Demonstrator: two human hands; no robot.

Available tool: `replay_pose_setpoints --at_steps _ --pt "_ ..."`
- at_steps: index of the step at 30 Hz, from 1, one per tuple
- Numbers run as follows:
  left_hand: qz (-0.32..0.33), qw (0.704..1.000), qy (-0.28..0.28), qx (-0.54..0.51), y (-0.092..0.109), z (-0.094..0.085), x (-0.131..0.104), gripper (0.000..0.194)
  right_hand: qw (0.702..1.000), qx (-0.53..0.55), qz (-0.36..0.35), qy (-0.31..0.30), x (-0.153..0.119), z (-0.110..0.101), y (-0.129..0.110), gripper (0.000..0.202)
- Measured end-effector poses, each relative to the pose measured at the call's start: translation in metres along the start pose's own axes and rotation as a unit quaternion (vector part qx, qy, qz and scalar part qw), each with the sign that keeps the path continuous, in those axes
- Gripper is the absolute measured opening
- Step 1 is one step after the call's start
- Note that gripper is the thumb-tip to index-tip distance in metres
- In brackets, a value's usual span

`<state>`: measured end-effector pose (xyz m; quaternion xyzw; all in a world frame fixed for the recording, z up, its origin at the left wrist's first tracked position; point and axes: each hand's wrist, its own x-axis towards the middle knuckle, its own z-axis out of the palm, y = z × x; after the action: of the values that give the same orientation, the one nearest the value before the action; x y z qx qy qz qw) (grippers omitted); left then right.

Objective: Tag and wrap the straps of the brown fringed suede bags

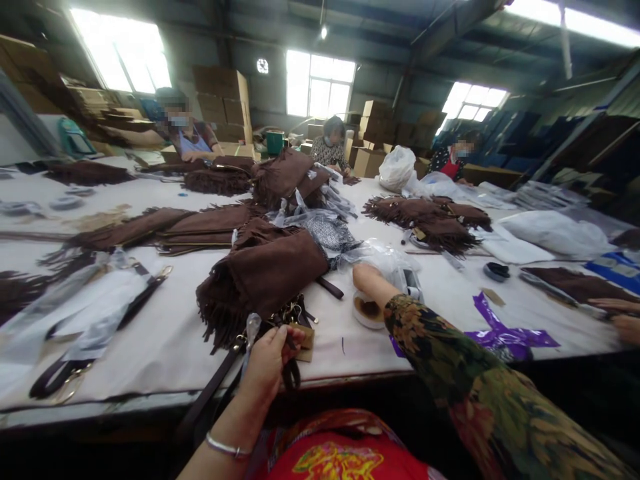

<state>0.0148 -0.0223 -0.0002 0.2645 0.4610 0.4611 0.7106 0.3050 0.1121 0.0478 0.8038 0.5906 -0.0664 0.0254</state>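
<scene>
My left hand (273, 353) is closed at the table's front edge, with thumb and fingers pinching a dark brown strap (291, 373). Beside its fingertips lies a tan card tag (305, 345). Just beyond is a brown fringed bag (270, 267), its flap towards me and metal clips (296, 310) at its lower edge. My right hand (371, 280) reaches forward to crumpled clear plastic (383, 257), where its fingers are hidden. A tape roll (367, 312) lies under that wrist, and a grey-white object (413, 283) shows at the plastic's right side.
More brown fringed bags (430, 217) lie in piles across the white table (165, 340). Straps in plastic (120, 313) are at left, purple packaging (510, 330) at right. Another person's hand (625, 320) is at the right edge. Several people work beyond the table.
</scene>
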Motion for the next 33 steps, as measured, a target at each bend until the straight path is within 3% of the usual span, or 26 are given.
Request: replay_pose_setpoints --at_steps 3,7,12,14,16,19,21,22,23,25,29,33 --pt "-0.004 1.000 -0.009 -0.006 -0.003 -0.004 0.004 0.020 0.999 -0.023 0.019 -0.020 0.006 0.003 0.001 0.018" --pt "-0.016 1.000 -0.015 -0.020 0.000 -0.005 0.005 0.019 1.000 -0.021 0.006 0.014 -0.001 -0.001 0.001 0.019" --pt "-0.044 0.998 -0.032 -0.040 0.012 -0.002 -0.003 0.013 0.994 0.025 -0.053 0.088 -0.029 -0.017 -0.004 0.027" --pt "-0.053 0.996 -0.048 -0.058 0.017 -0.001 -0.005 0.013 0.983 0.116 -0.085 0.116 -0.048 -0.021 -0.008 0.028" --pt "-0.062 0.993 -0.065 -0.073 0.020 0.000 -0.008 0.013 0.945 0.295 -0.108 0.090 -0.072 -0.021 -0.014 0.027" --pt "-0.079 0.987 -0.090 -0.106 0.023 0.001 -0.010 0.011 0.822 0.555 -0.117 -0.041 -0.113 -0.011 -0.029 0.027" --pt "-0.076 0.982 -0.117 -0.130 0.023 0.003 -0.011 0.008 0.761 0.632 -0.107 -0.099 -0.137 0.002 -0.042 0.028" --pt "-0.070 0.980 -0.131 -0.133 0.022 0.004 -0.012 0.007 0.750 0.645 -0.097 -0.114 -0.147 0.009 -0.049 0.028" --pt "-0.061 0.980 -0.140 -0.128 0.021 0.005 -0.012 0.008 0.751 0.643 -0.088 -0.122 -0.156 0.016 -0.054 0.027" --pt "-0.050 0.983 -0.146 -0.098 0.018 0.006 -0.014 0.011 0.783 0.607 -0.081 -0.110 -0.166 0.028 -0.062 0.024" --pt "-0.052 0.988 -0.134 -0.061 0.016 0.005 -0.019 0.013 0.875 0.465 -0.133 0.023 -0.171 0.037 -0.062 0.023" --pt "-0.063 0.987 -0.124 -0.076 0.021 0.004 -0.022 0.010 0.913 0.338 -0.194 0.124 -0.176 0.040 -0.055 0.027"
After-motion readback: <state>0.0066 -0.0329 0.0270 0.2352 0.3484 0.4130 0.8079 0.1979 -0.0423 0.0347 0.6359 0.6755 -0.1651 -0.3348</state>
